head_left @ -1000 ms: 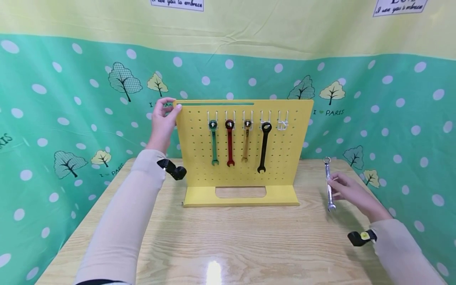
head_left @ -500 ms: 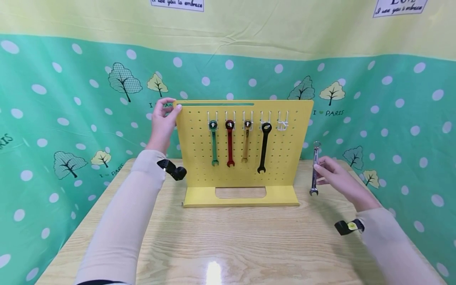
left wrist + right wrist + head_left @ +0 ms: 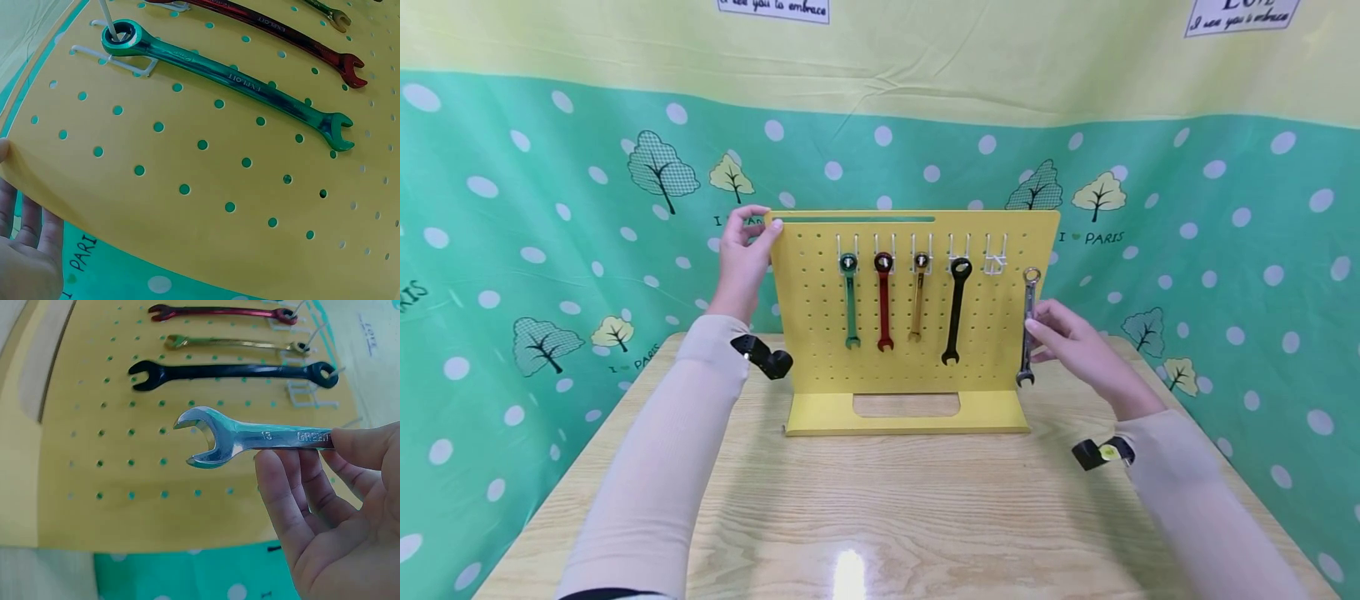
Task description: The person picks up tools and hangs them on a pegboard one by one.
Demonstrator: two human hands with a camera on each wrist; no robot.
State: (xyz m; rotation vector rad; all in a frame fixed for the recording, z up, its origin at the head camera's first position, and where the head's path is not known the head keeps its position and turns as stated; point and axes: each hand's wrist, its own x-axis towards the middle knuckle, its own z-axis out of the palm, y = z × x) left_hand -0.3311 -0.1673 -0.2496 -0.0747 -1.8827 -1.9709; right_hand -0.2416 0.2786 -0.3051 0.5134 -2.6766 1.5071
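Note:
My right hand (image 3: 1078, 346) pinches a silver combination wrench (image 3: 1028, 333) by its shank, ring end up, in front of the right edge of a yellow pegboard (image 3: 820, 367). In the right wrist view the wrench's open jaw end (image 3: 212, 437) points left, away from the palm. My left hand (image 3: 743, 262) grips the pegboard's upper left corner, thumb on the front. On white hooks hang a green wrench (image 3: 851, 302), a red wrench (image 3: 884, 304), a gold wrench (image 3: 918, 300) and a black wrench (image 3: 957, 312). The rightmost white hook (image 3: 996, 260) bears no wrench.
The pegboard stands on its yellow base (image 3: 823, 412) on a wooden table (image 3: 910, 500). Behind it hangs a green and yellow curtain (image 3: 625, 167) with dots and trees. Its hooks stick out toward me.
My right hand has carried the silver wrench left and upward, from the table's right side to the pegboard's right edge. The left hand and the hanging wrenches have stayed still.

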